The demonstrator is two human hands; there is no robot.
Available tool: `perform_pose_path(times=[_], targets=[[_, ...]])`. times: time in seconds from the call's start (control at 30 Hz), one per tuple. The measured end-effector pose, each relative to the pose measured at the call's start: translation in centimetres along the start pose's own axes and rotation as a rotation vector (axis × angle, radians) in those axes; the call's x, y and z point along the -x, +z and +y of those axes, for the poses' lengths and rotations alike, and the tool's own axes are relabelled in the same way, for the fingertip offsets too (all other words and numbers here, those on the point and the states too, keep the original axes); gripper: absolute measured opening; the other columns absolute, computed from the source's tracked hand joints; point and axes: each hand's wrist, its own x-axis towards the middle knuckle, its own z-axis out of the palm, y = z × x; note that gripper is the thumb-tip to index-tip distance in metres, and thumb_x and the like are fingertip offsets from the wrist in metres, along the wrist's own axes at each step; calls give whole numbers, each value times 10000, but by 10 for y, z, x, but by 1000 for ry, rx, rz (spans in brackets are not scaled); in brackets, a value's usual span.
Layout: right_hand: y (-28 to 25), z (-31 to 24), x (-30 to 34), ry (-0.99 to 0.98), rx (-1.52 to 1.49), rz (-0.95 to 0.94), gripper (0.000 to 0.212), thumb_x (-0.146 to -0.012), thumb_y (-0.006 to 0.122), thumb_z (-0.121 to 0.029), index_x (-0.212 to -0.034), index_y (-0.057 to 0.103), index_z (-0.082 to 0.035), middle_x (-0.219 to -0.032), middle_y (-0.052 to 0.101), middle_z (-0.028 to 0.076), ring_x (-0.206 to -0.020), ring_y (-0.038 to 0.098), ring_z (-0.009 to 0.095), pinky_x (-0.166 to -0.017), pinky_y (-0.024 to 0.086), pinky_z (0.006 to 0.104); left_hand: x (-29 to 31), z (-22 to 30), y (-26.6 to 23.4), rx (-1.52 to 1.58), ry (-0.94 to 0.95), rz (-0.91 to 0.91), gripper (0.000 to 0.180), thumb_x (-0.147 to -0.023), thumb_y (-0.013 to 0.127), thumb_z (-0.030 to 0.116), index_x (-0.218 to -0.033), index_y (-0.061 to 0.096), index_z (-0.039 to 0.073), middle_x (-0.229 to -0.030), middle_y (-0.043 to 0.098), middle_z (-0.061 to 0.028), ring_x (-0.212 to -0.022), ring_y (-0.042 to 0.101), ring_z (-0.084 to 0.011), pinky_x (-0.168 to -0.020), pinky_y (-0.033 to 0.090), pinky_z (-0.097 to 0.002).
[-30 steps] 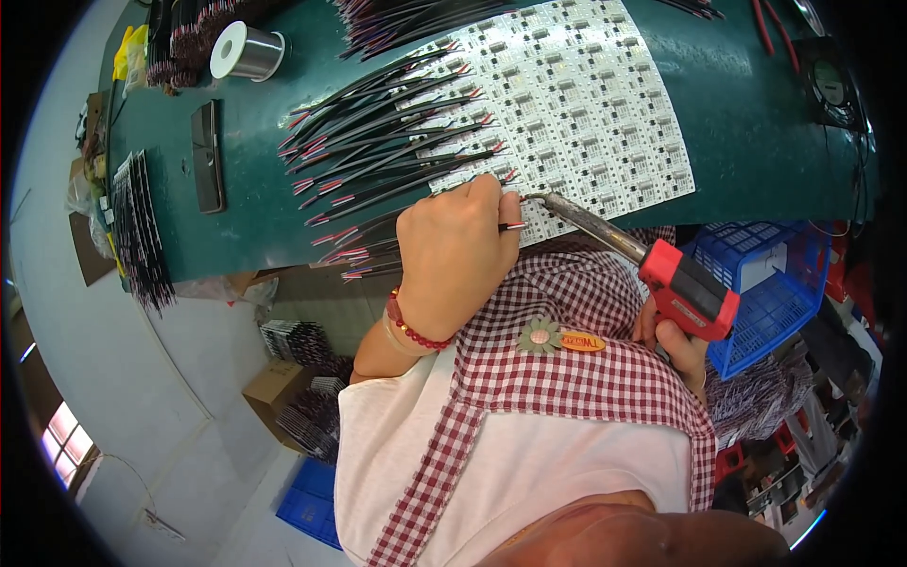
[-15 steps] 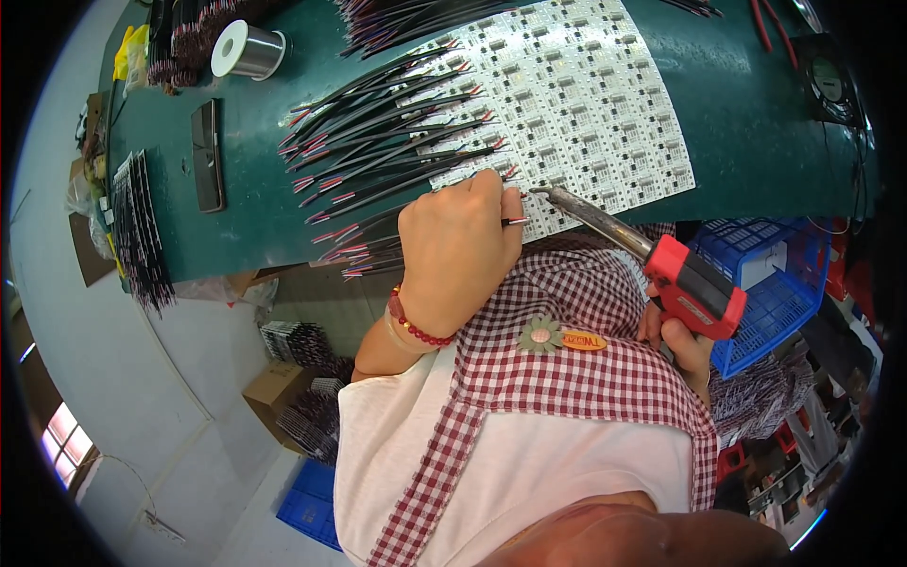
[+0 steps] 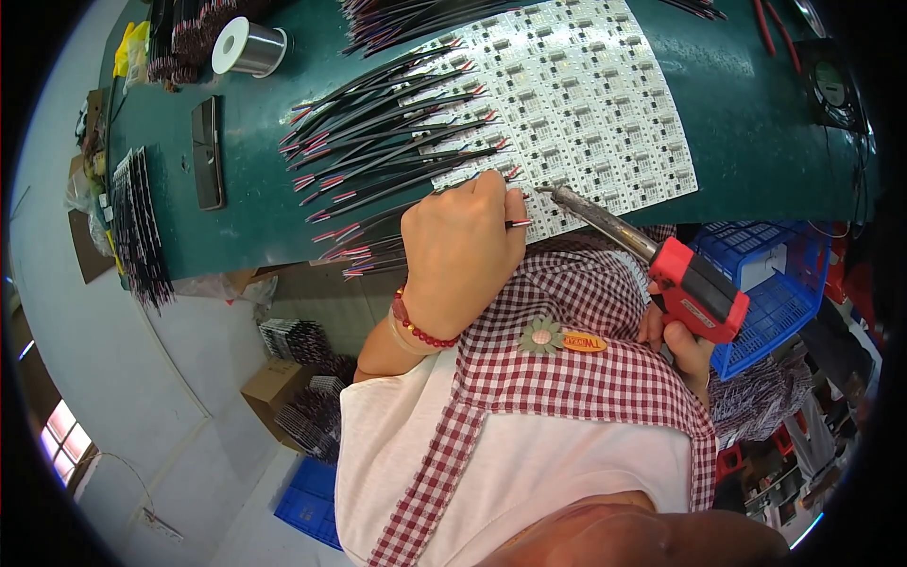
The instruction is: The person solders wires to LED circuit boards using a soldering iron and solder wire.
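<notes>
My left hand [image 3: 463, 236] is closed at the near left edge of a white sheet of circuit boards [image 3: 586, 104]. A thin black cable [image 3: 517, 224] with bared red and white wire ends pokes out from between its fingers. In my right hand [image 3: 688, 350] is a soldering iron [image 3: 694, 283] with a red and black pistol-shaped handle. Its metal tip points left, over the sheet's near edge, a little right of my left fingers. Several black cables [image 3: 378, 132] lie in rows with one end on the sheet's left side. My left hand hides part of the nearest ones.
A solder wire spool [image 3: 250, 49] and a dark flat case [image 3: 208, 151] lie on the green table [image 3: 260, 203]. Cable bundles [image 3: 142, 227] hang over its left edge; more [image 3: 406, 24] lie at the back. Blue plastic baskets [image 3: 770, 302] stand below right, near the iron's handle.
Hardly anything differs. The soldering iron's tip sits very slightly farther right, and my left hand keeps its grip on the cable.
</notes>
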Motion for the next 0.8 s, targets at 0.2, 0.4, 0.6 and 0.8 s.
perform_pose_path(times=[0.2,0.4,0.6,0.8], targets=[[4,0,-1,-12,-6,17,620,-828,647,-378,-1183,465,97,-605,516,78,-477,484,125,-522,458,262,-1,1,0,-2,11,2,257,-798,655,181,-628,516,47,-549,558,-112,-463,538,-306,-438,398,-391],[6,-6,-3,13,-9,9,588,-824,649,-372,-1149,480,88,-601,517,82,-477,486,126,-519,460,263,1,-1,1,12,12,15,246,-794,657,168,-634,516,46,-555,560,-113,-470,541,-305,-442,400,-390],[2,-3,-2,15,-2,1,544,-819,656,-356,-1106,495,77,-599,518,88,-478,489,130,-524,471,273,0,0,1,16,5,8,242,-790,660,167,-636,519,45,-557,561,-115,-472,543,-305,-447,403,-389],[2,-4,0,-7,-1,25,576,-820,663,-356,-1142,489,89,-594,517,81,-470,487,129,-513,467,275,0,0,1,11,-1,2,247,-796,656,178,-636,524,45,-556,562,-118,-476,547,-310,-449,405,-394]])
